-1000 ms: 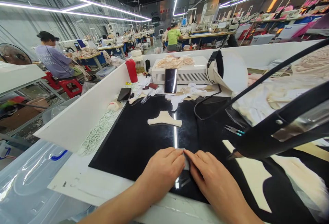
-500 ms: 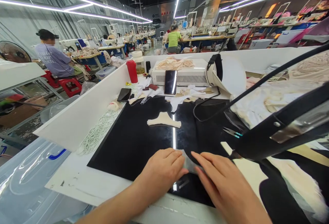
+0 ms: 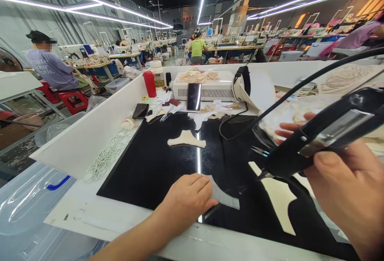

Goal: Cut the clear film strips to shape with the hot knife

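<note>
My left hand (image 3: 189, 197) lies on a curved grey translucent strip (image 3: 223, 195) on the black mat (image 3: 150, 165), its fingers together and pressing down one end. The strip's other end shows free to the right. My right hand (image 3: 342, 185) is wrapped around a black corded handheld tool (image 3: 300, 151) with a pointed metal tip, thumb on the near side and fingers partly showing beyond it. Below the tool's tip lies a cream cut piece (image 3: 276, 201). Another cream piece (image 3: 186, 138), shaped like a wide arch, rests farther up the mat.
Thread snips (image 3: 260, 151) lie near the tool. A black cable (image 3: 288, 89) arches across the right. Behind the mat stand a phone (image 3: 194, 97), a white vented box (image 3: 207, 89) and a red cup (image 3: 149, 84). Tangled pale cord (image 3: 112, 149) lines the left wall.
My right hand has left the grey strip, moved right and up, and taken hold of the black tool. My left hand stays on the strip. The view has shifted slightly.
</note>
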### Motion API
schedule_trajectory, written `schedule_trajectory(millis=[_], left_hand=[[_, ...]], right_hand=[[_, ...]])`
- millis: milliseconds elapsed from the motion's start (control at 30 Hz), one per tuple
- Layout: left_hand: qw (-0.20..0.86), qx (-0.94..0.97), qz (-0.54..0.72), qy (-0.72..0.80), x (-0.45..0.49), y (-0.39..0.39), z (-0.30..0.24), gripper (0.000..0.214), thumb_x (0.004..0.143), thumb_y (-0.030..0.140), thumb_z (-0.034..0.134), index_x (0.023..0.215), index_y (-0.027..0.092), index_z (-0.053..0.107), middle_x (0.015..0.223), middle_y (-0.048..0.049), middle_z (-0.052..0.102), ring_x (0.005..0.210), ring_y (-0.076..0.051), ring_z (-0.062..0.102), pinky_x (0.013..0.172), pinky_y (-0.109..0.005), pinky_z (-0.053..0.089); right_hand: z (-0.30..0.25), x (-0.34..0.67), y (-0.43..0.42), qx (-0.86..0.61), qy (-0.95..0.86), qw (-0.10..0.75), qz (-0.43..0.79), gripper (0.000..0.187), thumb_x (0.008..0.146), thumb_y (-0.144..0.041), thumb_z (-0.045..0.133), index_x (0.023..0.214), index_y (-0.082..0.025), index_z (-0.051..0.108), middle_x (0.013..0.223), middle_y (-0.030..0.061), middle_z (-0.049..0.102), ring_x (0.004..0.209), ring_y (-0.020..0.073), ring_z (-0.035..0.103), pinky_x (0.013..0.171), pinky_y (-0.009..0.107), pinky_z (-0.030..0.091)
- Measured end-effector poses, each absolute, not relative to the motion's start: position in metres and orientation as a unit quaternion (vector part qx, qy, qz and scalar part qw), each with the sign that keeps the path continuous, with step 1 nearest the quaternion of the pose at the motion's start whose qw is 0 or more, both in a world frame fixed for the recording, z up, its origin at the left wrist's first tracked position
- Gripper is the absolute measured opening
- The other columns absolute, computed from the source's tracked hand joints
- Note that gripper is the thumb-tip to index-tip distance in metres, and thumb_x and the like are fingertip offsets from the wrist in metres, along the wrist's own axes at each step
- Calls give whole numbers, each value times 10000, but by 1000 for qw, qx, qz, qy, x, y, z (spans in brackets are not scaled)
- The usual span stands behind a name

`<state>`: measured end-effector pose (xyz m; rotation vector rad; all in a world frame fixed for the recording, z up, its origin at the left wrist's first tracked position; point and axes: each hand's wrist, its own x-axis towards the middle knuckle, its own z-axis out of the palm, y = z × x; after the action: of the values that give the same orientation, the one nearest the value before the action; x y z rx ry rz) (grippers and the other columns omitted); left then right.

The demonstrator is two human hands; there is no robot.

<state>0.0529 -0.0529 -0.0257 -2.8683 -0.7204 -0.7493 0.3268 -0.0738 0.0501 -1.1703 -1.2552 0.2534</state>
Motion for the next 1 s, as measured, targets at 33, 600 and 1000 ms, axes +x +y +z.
schedule_trajectory(millis=[33, 600, 1000], left_hand=[[50, -939, -247, -235, 53, -53, -26, 336, 1092, 383, 446, 1148, 112, 636, 1146, -89, 741, 1056, -225, 712, 871, -361, 603], [101, -932, -254, -237, 58, -53, -36, 303, 1074, 391, 516, 1115, 121, 645, 1143, -60, 735, 1062, -195, 694, 844, -318, 585], [99, -932, -262, -230, 58, -55, -36, 333, 1074, 378, 509, 1141, 91, 665, 1161, -87, 748, 1068, -203, 699, 840, -329, 609]], right_hand=[[54, 322, -70, -513, -516, 670, 147, 403, 870, -470, 735, 1237, -316, 674, 1112, 110, 730, 896, 304, 748, 813, 516, 619], [39, 222, -36, -337, -472, 772, 260, 369, 820, -258, 823, 1077, -275, 560, 826, -47, 665, 601, 141, 641, 530, 311, 569], [34, 221, -32, -348, -468, 775, 244, 344, 831, -239, 805, 1064, -272, 555, 819, -48, 670, 607, 136, 644, 533, 297, 581]])
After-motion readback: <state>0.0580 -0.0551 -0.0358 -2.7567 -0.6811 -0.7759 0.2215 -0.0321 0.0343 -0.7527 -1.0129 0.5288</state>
